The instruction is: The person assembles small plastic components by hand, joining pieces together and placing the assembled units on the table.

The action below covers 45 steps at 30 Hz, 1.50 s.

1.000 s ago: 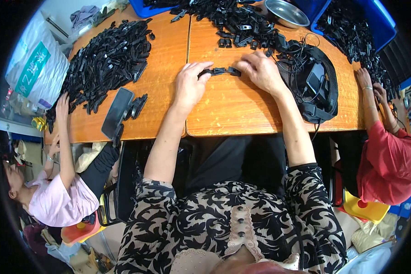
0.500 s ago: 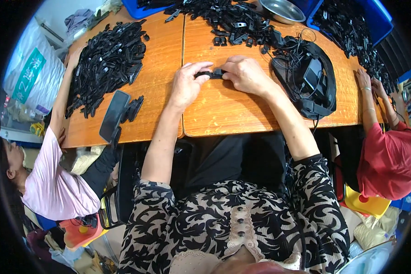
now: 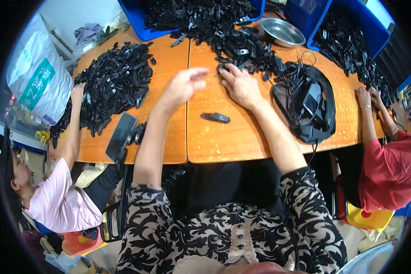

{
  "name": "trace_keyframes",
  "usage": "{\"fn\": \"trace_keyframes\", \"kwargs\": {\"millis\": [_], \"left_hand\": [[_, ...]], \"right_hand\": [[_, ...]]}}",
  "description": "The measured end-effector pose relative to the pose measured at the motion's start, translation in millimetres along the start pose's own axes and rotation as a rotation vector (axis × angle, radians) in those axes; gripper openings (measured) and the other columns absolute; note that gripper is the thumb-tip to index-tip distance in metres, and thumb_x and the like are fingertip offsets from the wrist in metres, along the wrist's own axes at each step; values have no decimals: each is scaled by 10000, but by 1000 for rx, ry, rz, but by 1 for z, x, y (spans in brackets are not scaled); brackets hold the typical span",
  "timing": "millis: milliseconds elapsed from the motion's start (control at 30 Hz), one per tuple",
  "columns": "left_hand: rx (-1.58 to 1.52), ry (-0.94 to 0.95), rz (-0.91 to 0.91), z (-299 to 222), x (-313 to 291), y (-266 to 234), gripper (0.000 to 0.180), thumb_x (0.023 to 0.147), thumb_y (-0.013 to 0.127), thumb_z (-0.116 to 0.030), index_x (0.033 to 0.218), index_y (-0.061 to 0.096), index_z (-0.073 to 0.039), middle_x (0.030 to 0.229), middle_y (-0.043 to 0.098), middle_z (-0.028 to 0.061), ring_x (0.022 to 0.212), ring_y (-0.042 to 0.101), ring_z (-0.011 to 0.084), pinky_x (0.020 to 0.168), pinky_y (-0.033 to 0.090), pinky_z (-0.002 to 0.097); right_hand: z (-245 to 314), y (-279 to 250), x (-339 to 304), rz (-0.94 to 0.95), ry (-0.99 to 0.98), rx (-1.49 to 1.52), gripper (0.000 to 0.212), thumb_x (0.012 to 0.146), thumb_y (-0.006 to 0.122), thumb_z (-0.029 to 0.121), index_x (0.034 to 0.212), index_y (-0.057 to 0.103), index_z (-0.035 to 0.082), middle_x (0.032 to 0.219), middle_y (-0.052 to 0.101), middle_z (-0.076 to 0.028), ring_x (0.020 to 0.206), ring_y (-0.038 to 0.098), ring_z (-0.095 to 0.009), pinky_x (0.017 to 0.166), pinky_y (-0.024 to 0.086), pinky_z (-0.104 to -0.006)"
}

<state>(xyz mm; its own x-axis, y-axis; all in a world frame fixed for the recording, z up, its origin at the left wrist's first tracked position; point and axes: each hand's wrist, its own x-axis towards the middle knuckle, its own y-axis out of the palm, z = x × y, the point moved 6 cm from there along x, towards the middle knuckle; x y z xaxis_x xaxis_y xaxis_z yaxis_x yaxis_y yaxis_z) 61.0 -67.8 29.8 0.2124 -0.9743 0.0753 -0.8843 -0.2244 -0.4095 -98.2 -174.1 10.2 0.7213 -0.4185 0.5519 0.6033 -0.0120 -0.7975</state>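
A small elongated black plastic piece (image 3: pixel 216 118) lies by itself on the wooden table, nearer to me than my hands. My left hand (image 3: pixel 182 86) hovers over the table with its fingers apart and nothing in them, slightly smeared by motion. At the near edge of a large heap of black plastic pieces (image 3: pixel 235 43), my right hand (image 3: pixel 243 89) reaches forward. Its fingers are spread and the fingertips touch dark pieces there; none is clearly gripped.
A blue bin (image 3: pixel 144 33) spills pieces at the back, beside a metal bowl (image 3: pixel 283 32). A black mesh bag with cables (image 3: pixel 326 112) is at right. A phone (image 3: pixel 120 137) stands left, near another heap (image 3: pixel 116 80). Co-workers reach in from left (image 3: pixel 77 98) and right (image 3: pixel 364 98).
The black piece that both hands held now lies on the table. My right hand has moved forward to the heap, and my left hand has come away, opened. The view has tilted up.
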Motion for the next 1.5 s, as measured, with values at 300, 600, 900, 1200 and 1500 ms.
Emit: {"fn": "trace_keyframes", "kwargs": {"millis": [300,600,900,1200,1500], "left_hand": [[708,182,-562,14,189,-65,532,950,649,-426,1406,620,-153,1523,520,165,1412,454,382,1188,334,463],[660,-93,-301,35,203,4,685,844,631,-645,1387,653,-229,1570,486,33,1538,232,347,1254,187,504],[785,69,-265,33,101,-2,714,887,623,-675,1333,680,-121,1507,542,129,1479,378,308,1231,268,481],[490,88,-389,37,6,-35,369,946,605,-101,1307,662,-52,1406,614,198,1343,558,345,1125,436,396],[395,20,-383,14,-65,-5,449,905,541,111,1289,676,-78,1328,670,188,1273,619,315,1093,472,364]], "right_hand": [[21,-4,-11,-33,-172,87,180,787,675,39,955,618,9,948,584,-166,878,629,-353,685,568,-441],[28,-10,-14,123,-133,393,211,900,672,59,1101,629,13,833,637,-191,807,654,-401,696,534,-472],[26,-11,-14,227,-205,524,121,895,693,126,957,720,26,888,670,-178,887,674,-375,785,548,-460],[19,-27,-16,271,-106,202,236,897,694,97,1119,706,18,1100,643,-198,966,667,-398,855,543,-457],[39,-36,-29,272,-287,224,371,853,659,14,1223,675,39,1241,653,-223,1079,655,-397,929,543,-442]]}}
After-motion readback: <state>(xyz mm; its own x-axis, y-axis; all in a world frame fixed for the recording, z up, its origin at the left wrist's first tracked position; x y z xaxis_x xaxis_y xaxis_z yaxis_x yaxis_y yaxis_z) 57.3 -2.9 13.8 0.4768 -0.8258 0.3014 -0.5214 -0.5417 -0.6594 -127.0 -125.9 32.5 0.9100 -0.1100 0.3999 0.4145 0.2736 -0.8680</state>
